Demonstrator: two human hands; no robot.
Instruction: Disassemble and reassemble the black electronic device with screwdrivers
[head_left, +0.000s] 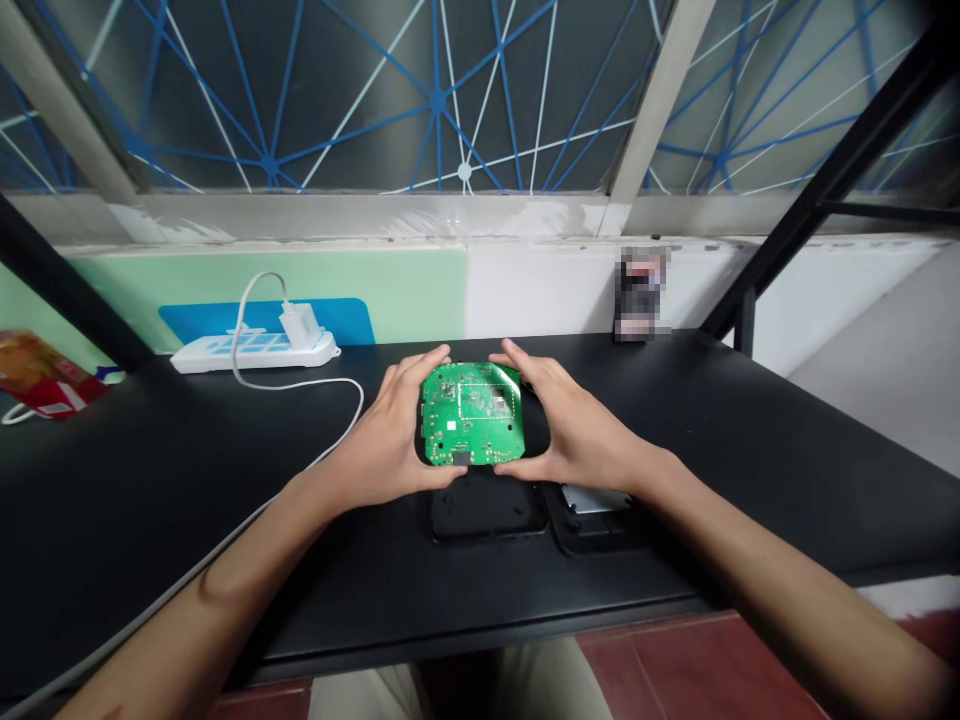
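A green circuit board (484, 425) is held up above the black table, its face with small components turned to the camera. My left hand (386, 430) grips its left side, thumb at the lower edge and fingers at the upper edge. On the right side my right hand (574, 425) holds it the same way. Below the board lies a black plastic shell (487, 510). Beside it, partly hidden under my right wrist, is a second black shell (600, 538) with a silvery plate (596, 498) in it.
A white power strip (255, 352) with a plugged-in charger (301, 325) stands at the back left; its white cable (225, 548) runs forward over the black table (315, 590). A red packet (49, 375) lies far left. A pixelated object (639, 295) stands at the back right.
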